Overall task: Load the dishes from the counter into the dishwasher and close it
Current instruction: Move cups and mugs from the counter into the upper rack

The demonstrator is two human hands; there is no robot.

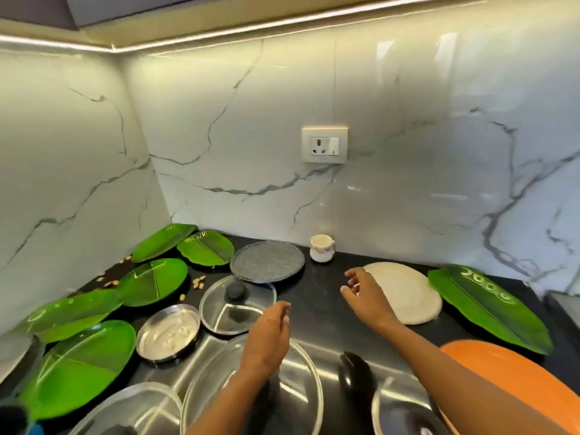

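Dishes (168, 332) crowd the black counter (315, 293) along the lower half of the frame, under a white marble-look wall with a socket (324, 145) at centre. Five green leaf-shaped plates (153, 281) fan out from the corner at middle left down to the lower left edge, with a few peanuts (198, 281) scattered among them. A sixth leaf plate (489, 306) lies at right, just beside a round cream plate (408, 293). At centre sits a grey speckled plate (266, 261). Just below it is a glass lid (219, 315) with a dark knob, and a small steel plate (169, 343) lies to the lid's lower left. A white cup (321, 248) stands against the wall, and an orange plate (514, 381) fills the lower right corner. More glass lids lie along the bottom edge – blurred there.

The left hand (268, 337) hangs at lower centre above a large glass lid (307, 372), fingers loosely curled and gripping nothing. The right hand (364, 293) reaches towards the cream plate with its fingers spread and empty. Its fingertips overlap that plate's left rim in the picture – whether they touch it I cannot tell. The two hands are apart.
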